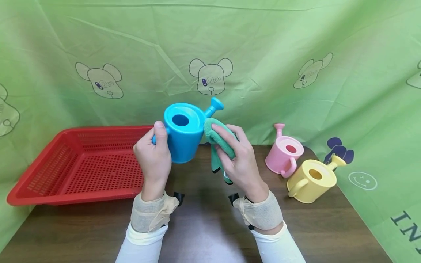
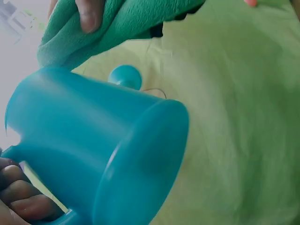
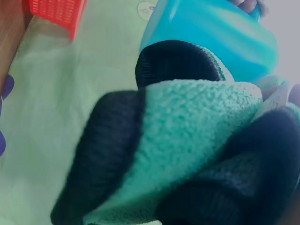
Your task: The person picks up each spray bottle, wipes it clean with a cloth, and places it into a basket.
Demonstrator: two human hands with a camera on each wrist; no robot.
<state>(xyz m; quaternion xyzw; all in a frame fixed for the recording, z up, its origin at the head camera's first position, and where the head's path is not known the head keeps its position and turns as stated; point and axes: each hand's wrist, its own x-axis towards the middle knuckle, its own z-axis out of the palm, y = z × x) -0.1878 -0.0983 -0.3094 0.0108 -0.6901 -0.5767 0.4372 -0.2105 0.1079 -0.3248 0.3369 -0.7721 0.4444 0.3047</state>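
Head view: left hand (image 1: 153,157) grips a watering can (image 1: 185,142) near the red basket (image 1: 102,171); right hand (image 1: 241,160) clutches cloth (image 1: 210,133).

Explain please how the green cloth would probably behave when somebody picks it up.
The green cloth is probably floppy: it bends into soft folds, and its loose ends hang down. It is likely not slippery, because its surface looks fuzzy. It should hardly break or roll, since it appears to be soft fabric without a rigid round shape.
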